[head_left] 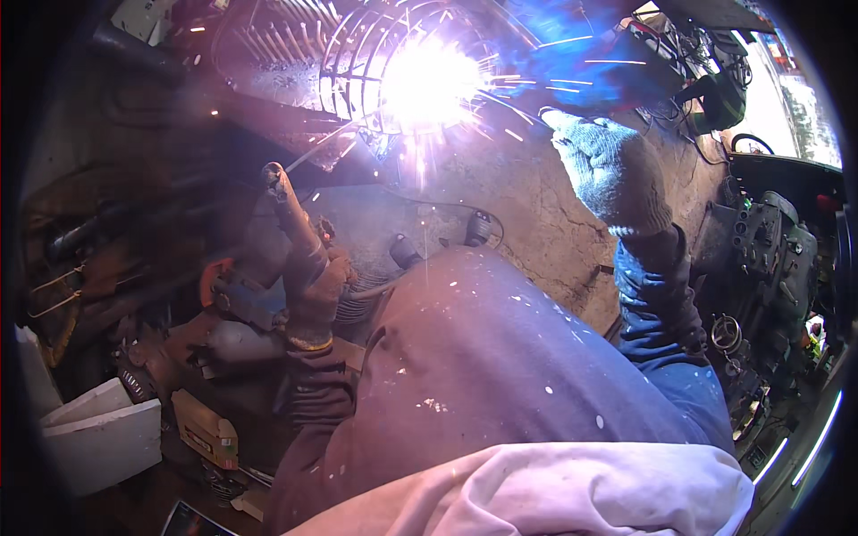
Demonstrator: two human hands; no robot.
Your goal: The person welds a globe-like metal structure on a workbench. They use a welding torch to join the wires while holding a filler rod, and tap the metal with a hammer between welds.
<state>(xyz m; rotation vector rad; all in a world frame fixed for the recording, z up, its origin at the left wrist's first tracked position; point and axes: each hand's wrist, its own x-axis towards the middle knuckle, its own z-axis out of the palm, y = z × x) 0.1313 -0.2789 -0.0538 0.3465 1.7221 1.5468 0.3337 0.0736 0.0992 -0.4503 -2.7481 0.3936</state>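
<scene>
Sparks burst at the far wire cage [357, 62]; left hand [313, 286], fingers wrapped round the electrode holder [290, 214], feeds the arc; gloved right hand [612, 170] rests right, grip hidden

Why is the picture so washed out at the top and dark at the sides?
Head view: the welding arc on the wire cage blows out to white, sparks streak outward, haze veils the gloved right hand; the fisheye rim falls into black shadow.

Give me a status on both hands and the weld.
Left hand gripping the electrode holder, rod tip at the arc. Gloved right hand raised beside the wire cage. Arc glare hides the joint; sparks flying.
</scene>
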